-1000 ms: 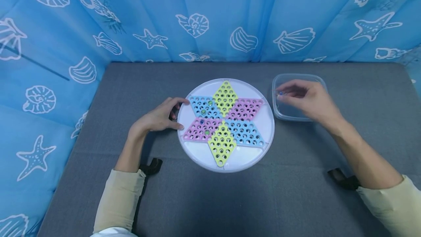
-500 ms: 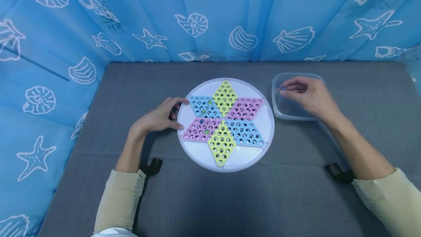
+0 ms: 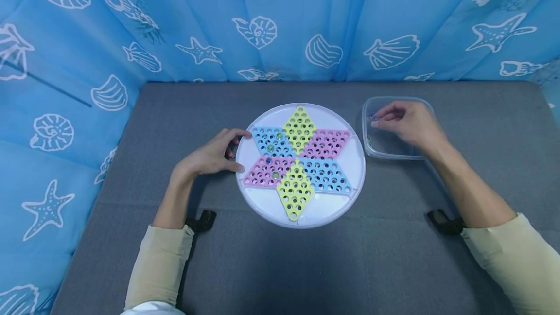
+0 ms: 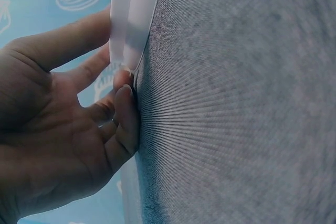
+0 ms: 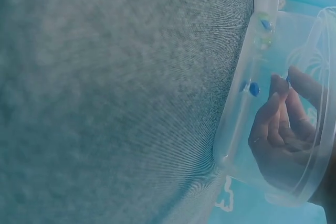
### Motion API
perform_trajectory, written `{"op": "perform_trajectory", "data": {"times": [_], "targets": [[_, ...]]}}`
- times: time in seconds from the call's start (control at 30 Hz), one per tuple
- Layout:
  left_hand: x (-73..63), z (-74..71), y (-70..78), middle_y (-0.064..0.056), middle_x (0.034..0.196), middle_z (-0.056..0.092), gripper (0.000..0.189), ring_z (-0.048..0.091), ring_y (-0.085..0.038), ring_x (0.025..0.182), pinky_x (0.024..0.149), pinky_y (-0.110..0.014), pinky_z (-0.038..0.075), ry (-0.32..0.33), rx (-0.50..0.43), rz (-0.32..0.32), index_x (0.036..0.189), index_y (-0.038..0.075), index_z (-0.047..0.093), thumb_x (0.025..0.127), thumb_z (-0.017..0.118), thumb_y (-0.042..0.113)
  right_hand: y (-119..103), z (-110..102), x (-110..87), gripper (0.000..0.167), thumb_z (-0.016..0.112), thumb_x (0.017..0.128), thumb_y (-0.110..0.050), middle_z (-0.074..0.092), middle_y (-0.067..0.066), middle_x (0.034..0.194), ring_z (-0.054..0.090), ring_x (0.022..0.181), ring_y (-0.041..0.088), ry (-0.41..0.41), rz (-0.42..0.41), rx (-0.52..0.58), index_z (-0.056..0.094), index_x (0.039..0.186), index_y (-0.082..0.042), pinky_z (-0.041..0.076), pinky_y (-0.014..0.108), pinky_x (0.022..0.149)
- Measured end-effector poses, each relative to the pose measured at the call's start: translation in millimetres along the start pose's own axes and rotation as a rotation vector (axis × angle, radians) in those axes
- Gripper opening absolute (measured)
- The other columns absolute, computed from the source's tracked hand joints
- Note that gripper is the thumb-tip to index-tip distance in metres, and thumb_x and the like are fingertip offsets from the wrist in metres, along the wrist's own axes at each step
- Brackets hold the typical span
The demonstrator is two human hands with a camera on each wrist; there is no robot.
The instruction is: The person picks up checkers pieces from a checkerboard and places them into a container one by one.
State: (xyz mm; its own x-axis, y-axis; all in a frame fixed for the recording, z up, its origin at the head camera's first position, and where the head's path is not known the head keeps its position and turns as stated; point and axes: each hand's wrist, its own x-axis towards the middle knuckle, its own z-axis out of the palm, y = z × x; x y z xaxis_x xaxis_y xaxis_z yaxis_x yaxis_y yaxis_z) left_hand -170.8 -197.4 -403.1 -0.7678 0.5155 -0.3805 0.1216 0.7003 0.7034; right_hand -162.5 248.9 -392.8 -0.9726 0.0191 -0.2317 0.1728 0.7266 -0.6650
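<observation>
In the head view my left hand [image 3: 214, 153] rests on the left rim of a round white Chinese checkers board [image 3: 331, 210], its thumb and index finger spread along the edge. The board carries a star of yellow, pink and blue hole panels. On its left side sit a few marbles: a green marble [image 3: 279, 136], a blue marble [image 3: 269, 161] and others. My right hand [image 3: 409, 123] is inside a clear plastic container [image 3: 393, 157] and pinches a small blue marble [image 5: 288, 79] between thumb and fingertips. Below those fingers, another blue marble [image 5: 254, 88] lies in the container.
More marbles, blue and green [image 5: 265, 34], lie toward one end of the container in the right wrist view. A grey cloth-covered table [image 3: 332, 266] bears everything. Behind and to the left hangs a blue shell-print curtain [image 3: 288, 23].
My right hand stays over the container, with small shifts of hand and fingers; its forearm has drawn slightly inward. The left hand and the marbles on the board have not moved.
</observation>
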Motion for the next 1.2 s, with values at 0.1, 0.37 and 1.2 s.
{"op": "perform_trajectory", "data": {"times": [0.1, 0.37, 1.2], "targets": [[0.2, -0.3, 0.3, -0.017, 0.126, 0.037, 0.081, 0.045, -0.027, 0.096, 0.082, -0.038, 0.039, 0.001, -0.004, -0.002, 0.148, 0.014, 0.039, 0.079, 0.082, 0.009, 0, 1, 2.9, 0.038, 0.071, 0.092, -0.033, 0.065, 0.018, 0.112, 0.059, 0.098, 0.031, -0.011, 0.019, -0.011, 0.065, 0.118, -0.007, 0.044, 0.041, 0.077], [1.7, 0.5, -0.8, -0.017, 0.126, 0.037, 0.082, 0.044, -0.027, 0.097, 0.082, -0.038, 0.038, -0.005, -0.014, -0.007, 0.149, 0.014, 0.039, 0.080, 0.082, 0.009, 1, 3, 9.4, 0.041, 0.070, 0.091, -0.036, 0.065, 0.019, 0.113, 0.057, 0.095, 0.030, -0.038, 0.026, -0.090, 0.068, 0.121, -0.008, 0.042, 0.041, 0.076], [2.1, 0.6, 0.3, -0.017, 0.122, 0.037, 0.080, 0.044, -0.027, 0.093, 0.080, -0.038, 0.039, -0.006, 0.011, 0.001, 0.147, 0.014, 0.039, 0.080, 0.083, 0.010, 0, 4, 12.9, 0.043, 0.075, 0.087, -0.038, 0.068, 0.018, 0.117, 0.057, 0.099, 0.030, -0.133, 0.000, -0.126, 0.071, 0.119, -0.009, 0.041, 0.040, 0.077]]}}
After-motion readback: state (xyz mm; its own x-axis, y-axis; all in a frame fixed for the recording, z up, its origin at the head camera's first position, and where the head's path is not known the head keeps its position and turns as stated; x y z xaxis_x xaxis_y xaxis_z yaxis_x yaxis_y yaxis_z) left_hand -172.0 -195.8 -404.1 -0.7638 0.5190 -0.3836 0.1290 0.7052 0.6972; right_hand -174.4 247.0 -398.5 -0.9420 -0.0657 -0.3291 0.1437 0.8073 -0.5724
